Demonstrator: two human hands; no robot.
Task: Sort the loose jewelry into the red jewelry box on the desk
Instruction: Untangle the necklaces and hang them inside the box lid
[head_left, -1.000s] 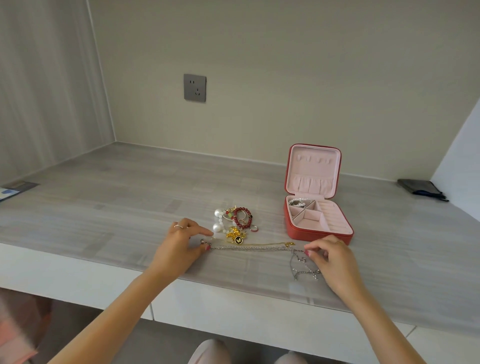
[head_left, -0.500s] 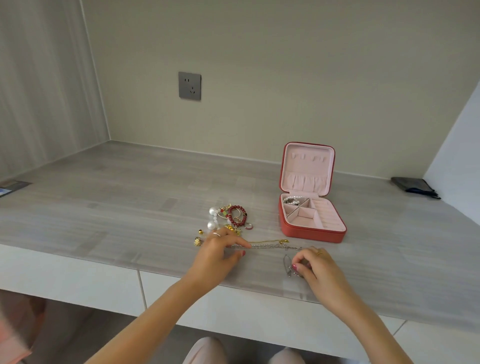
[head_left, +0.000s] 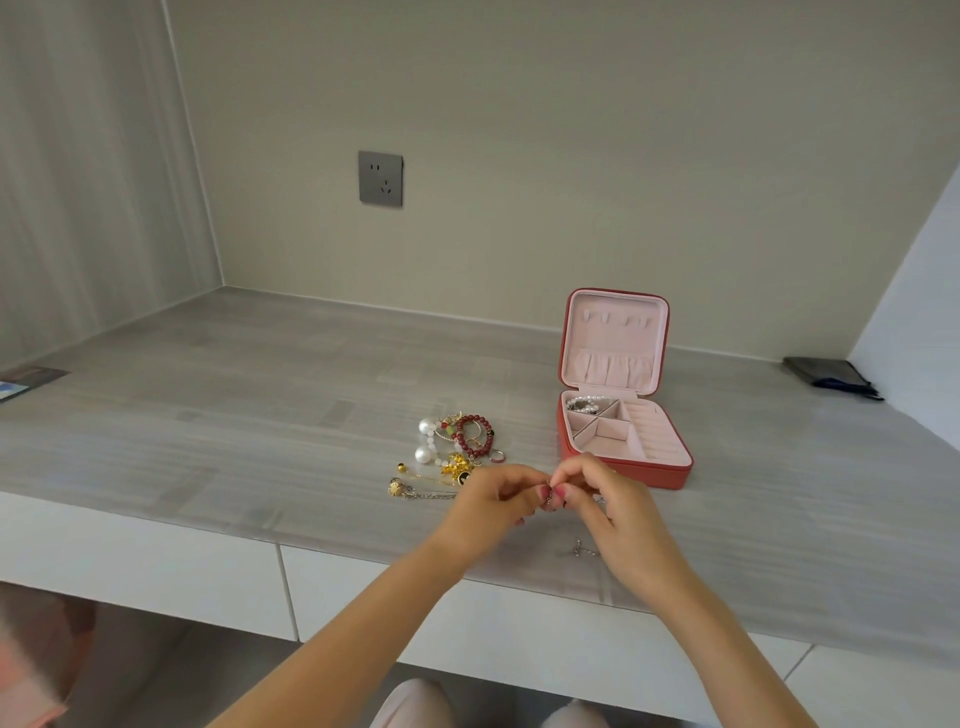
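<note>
Pinched between both sets of fingertips: a thin silver chain (head_left: 548, 500), lifted just off the desk (head_left: 260, 415), most likely being gathered or untangled so it will fit a small compartment. Bunched and mostly hidden by the fingers; no clear long axis there, though a loose end (head_left: 581, 548) trails down to the surface below the right hand, so hanging roughly toward the near edge.

Left hand (head_left: 491, 501): fingers curled, thumb and forefinger closed on the chain. Right hand (head_left: 597, 501): likewise curled, fingertips meeting the left's and nipping the same chain. Held close together, probably to control slack.

Just beyond the right hand: the red jewelry box (head_left: 623, 467), lid upright, pink compartments facing up, a pearl piece (head_left: 587, 403) already in the far-left compartment; nearer ones look free, handy for the drop.

Beyond and to the left of the left hand: the loose pile (head_left: 460, 441) of pearls, red beads and gold charms, unsorted. Beside the left hand, a second chain (head_left: 421, 493) with a gold end, lying roughly left to right.
</note>
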